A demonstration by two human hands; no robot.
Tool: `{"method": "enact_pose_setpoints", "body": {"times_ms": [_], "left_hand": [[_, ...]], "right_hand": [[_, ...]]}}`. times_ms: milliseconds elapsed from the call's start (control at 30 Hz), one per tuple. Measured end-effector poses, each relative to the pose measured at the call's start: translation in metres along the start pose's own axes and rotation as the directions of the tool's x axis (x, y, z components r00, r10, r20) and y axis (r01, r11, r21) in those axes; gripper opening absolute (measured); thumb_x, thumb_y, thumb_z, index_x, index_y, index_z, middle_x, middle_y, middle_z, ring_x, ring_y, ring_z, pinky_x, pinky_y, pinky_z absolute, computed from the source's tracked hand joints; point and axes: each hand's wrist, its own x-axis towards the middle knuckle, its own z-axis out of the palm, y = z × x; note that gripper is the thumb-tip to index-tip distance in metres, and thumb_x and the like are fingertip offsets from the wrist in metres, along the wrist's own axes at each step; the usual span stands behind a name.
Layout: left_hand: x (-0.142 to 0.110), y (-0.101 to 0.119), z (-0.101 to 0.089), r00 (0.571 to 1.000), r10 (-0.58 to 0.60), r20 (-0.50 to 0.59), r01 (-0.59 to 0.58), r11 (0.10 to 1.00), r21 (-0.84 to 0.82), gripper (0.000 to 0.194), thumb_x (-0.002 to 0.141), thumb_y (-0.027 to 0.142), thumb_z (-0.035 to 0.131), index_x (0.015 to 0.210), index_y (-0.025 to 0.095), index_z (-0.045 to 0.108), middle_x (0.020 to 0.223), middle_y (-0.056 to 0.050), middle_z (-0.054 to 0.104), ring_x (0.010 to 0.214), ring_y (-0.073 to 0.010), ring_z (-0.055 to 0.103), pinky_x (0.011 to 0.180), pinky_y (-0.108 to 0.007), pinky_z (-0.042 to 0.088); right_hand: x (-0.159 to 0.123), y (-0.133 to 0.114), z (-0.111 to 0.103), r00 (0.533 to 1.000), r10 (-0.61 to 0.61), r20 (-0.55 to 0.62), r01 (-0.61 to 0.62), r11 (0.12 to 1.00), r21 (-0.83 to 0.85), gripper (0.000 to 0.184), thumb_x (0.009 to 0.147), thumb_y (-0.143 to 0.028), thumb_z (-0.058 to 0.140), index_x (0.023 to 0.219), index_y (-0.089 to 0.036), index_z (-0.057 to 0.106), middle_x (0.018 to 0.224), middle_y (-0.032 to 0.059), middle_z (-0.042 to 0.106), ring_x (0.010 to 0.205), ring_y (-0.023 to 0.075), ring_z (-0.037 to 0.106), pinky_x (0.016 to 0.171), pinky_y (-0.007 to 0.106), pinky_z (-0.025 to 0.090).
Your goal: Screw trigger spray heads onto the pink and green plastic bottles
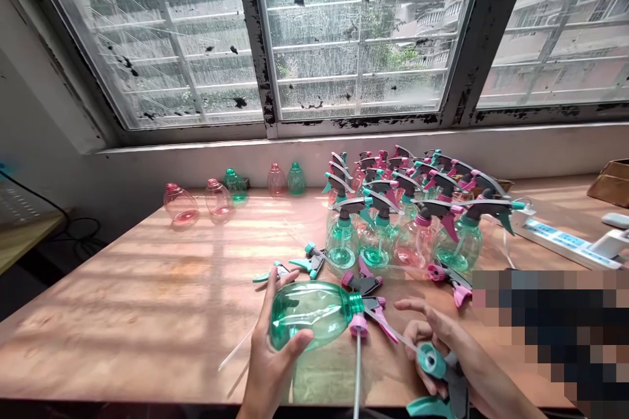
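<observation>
My left hand (272,353) grips a clear green plastic bottle (314,313), held on its side with its threaded neck pointing right. My right hand (445,350) holds a grey and teal trigger sprayer head (439,376), its round teal collar facing the bottle's neck, a little apart from it. A thin clear dip tube runs from that collar up and left toward the neck. Loose sprayer heads lie on the wooden table just beyond the bottle: a pink and grey one (367,322) by the neck, another (362,281), and teal ones (295,266).
A dense group of assembled green and pink spray bottles (407,216) stands at the table's middle back. Several capless bottles (216,196) stand along the far left by the window sill. A white power strip (560,242) and a cardboard box (612,182) sit at right.
</observation>
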Motion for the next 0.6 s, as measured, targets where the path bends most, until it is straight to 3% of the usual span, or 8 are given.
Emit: {"method": "enact_pose_setpoints", "body": {"times_ms": [167,267,400,500,600], "left_hand": [[-0.003,-0.010,-0.007,0.981,0.073,0.181,-0.087,0.994,0.072,0.099,0.078,0.064,0.082,0.161,0.032,0.040,0.156,-0.011,0.058,0.147,-0.0369,0.049,0.121,-0.046,0.039],[-0.004,-0.015,-0.009,0.973,0.085,0.212,-0.107,0.989,0.097,0.101,0.079,0.064,0.080,0.164,0.034,0.034,0.158,-0.012,0.055,0.147,-0.0394,0.047,0.123,-0.052,0.035],[-0.004,-0.014,-0.005,0.954,0.127,0.273,-0.177,0.970,0.167,0.107,0.071,0.061,0.089,0.161,0.036,0.038,0.163,-0.013,0.047,0.149,-0.0422,0.043,0.125,-0.057,0.031],[-0.005,-0.007,0.001,0.928,0.193,0.317,-0.254,0.953,0.165,0.093,0.069,0.059,0.091,0.149,0.033,0.053,0.161,-0.014,0.047,0.150,-0.0435,0.041,0.125,-0.059,0.029],[-0.007,-0.002,0.003,0.938,0.233,0.257,-0.266,0.958,0.103,0.084,0.072,0.061,0.088,0.143,0.032,0.055,0.157,-0.014,0.049,0.148,-0.0428,0.043,0.124,-0.059,0.033]], "right_hand": [[-0.005,-0.005,-0.002,0.994,-0.103,0.029,0.099,0.991,0.095,0.054,0.078,-0.059,0.086,0.116,-0.022,0.074,0.094,0.0050,0.075,0.052,0.0120,0.065,0.047,0.021,0.048],[-0.006,-0.006,-0.005,0.983,-0.174,-0.063,0.179,0.980,0.090,0.051,0.072,-0.048,0.094,0.112,-0.020,0.079,0.089,0.0058,0.075,0.073,0.0186,0.067,0.066,0.026,0.055],[-0.005,0.001,-0.002,0.968,-0.195,-0.159,0.181,0.979,-0.096,0.040,0.075,-0.045,0.093,0.107,-0.024,0.082,0.088,0.0045,0.077,0.084,0.0233,0.069,0.073,0.028,0.057],[-0.004,0.007,0.007,0.966,-0.242,-0.089,0.214,0.944,-0.250,0.042,0.073,-0.048,0.092,0.107,-0.025,0.083,0.103,0.0070,0.079,0.091,0.0284,0.071,0.074,0.031,0.059],[-0.004,0.012,0.016,0.957,-0.287,-0.051,0.260,0.919,-0.295,0.041,0.074,-0.047,0.091,0.108,-0.024,0.082,0.093,0.0058,0.075,0.084,0.0278,0.070,0.071,0.033,0.060]]}}
